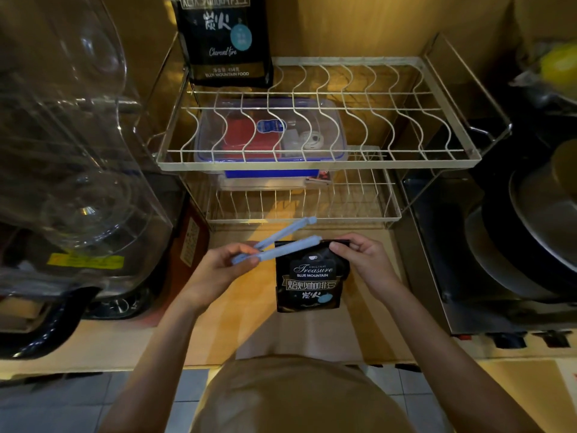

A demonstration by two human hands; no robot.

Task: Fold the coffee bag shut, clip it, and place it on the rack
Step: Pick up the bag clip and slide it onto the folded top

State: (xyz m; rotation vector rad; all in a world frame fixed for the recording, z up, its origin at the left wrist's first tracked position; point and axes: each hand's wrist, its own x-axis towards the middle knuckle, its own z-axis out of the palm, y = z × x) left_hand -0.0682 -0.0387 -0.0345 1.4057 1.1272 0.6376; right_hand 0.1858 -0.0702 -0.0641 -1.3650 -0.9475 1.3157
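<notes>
A small black coffee bag [309,282] with white and gold lettering stands on the wooden counter, its top folded over. My right hand [359,260] pinches the folded top at its right corner. My left hand [224,264] holds a light blue sealing clip [281,242] by its hinged end; the clip's two arms are spread apart, with the lower arm lying along the bag's folded top and the upper arm raised above it. The white wire rack [315,164] stands just behind, its upper shelf at the level above my hands.
A large black coffee bag [226,42] stands at the upper shelf's back left. A clear lidded box [268,135] sits below that shelf. A clear plastic machine [68,151] fills the left side. Dark pans [530,239] are stacked on the right.
</notes>
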